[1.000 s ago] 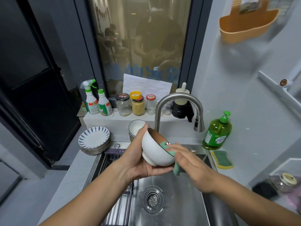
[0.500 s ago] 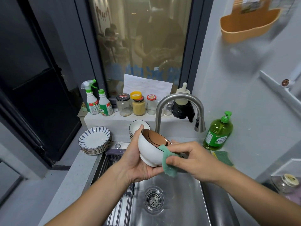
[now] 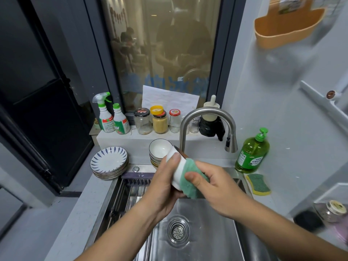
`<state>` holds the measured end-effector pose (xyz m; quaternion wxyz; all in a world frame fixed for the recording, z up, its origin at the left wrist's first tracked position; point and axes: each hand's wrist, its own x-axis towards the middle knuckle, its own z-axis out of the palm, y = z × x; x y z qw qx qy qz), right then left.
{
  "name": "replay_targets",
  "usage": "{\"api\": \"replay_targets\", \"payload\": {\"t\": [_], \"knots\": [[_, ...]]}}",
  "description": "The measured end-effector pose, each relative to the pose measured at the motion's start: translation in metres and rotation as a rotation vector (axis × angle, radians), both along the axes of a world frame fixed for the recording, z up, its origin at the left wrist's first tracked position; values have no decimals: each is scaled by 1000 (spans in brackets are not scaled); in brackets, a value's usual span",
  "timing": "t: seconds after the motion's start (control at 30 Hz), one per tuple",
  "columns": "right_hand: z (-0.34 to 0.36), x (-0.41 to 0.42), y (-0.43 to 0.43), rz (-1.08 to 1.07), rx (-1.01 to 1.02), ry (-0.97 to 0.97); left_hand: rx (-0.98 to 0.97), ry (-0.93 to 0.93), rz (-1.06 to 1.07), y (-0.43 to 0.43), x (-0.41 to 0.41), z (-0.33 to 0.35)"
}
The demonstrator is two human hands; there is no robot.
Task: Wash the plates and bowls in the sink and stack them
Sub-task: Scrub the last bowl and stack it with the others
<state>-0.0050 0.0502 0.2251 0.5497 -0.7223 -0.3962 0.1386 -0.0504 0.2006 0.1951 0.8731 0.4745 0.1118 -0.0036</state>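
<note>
A pale grey counter [image 3: 75, 213] wraps around a stainless steel sink [image 3: 207, 232], with a roll-up drying rack [image 3: 128, 196] lying across the left side of the sink. A curved steel faucet [image 3: 207, 112] arches over the far edge. On the counter at the far left corner of the sink sits a stack of plates [image 3: 109, 161] with blue leaf patterns, and just right of it a stack of bowls [image 3: 159, 149]. A green dish soap bottle [image 3: 252, 153] stands on the counter to the right. Above the basin, the left hand [image 3: 162, 187] has its grip wrapped around a white bowl [image 3: 178, 174], tilted on its side, thumb across the outer wall. The right hand [image 3: 220, 187] has its grip clenched on a green cloth [image 3: 190, 165] pressed against the outside of the bowl. A green and yellow sponge [image 3: 259, 184] lies near the soap bottle. The drain [image 3: 178, 231] sits below the hands
</note>
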Motion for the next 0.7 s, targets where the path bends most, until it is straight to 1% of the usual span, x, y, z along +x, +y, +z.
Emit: {"api": "replay_targets", "payload": {"t": [0.1, 0.13, 0.17, 0.23, 0.27, 0.33, 0.37, 0.43, 0.5, 0.53, 0.57, 0.63, 0.67, 0.7], "knots": [[-8, 3, -10, 27, -168, -285, -237, 86, -69, 10, -1, 10], [-12, 4, -14, 40, -225, -380, -278, 137, -91, 15, 0, 10], [-16, 5, -19, 50, -276, -451, -273, 201, -123, 20, 1, 7], [-25, 7, -25, 59, -336, -524, -256, 305, -223, 29, 2, -3], [-29, 7, -27, 51, -339, -531, -266, 320, -278, 30, 1, -9], [-33, 3, -27, 21, -294, -485, -314, 206, -396, 22, -4, -13], [-34, 1, -26, 2, -259, -429, -318, 157, -378, 16, -5, -16], [-36, -5, -25, -40, -204, -311, -279, 95, -243, 1, -6, -21], [-36, -11, -22, -69, -185, -291, -239, 108, -156, -8, -4, -21], [-35, -13, -20, -65, -189, -340, -242, 125, -153, -9, -1, -21], [-36, -13, -20, -46, -204, -436, -252, 175, -154, -7, 0, -18], [-37, -8, -23, 11, -267, -684, -302, 298, -134, 1, 2, -15], [-38, -2, -27, 38, -297, -770, -276, 352, -160, 6, 4, -17], [-40, 3, -31, 64, -323, -803, -242, 386, -231, 10, 6, -19]]}}
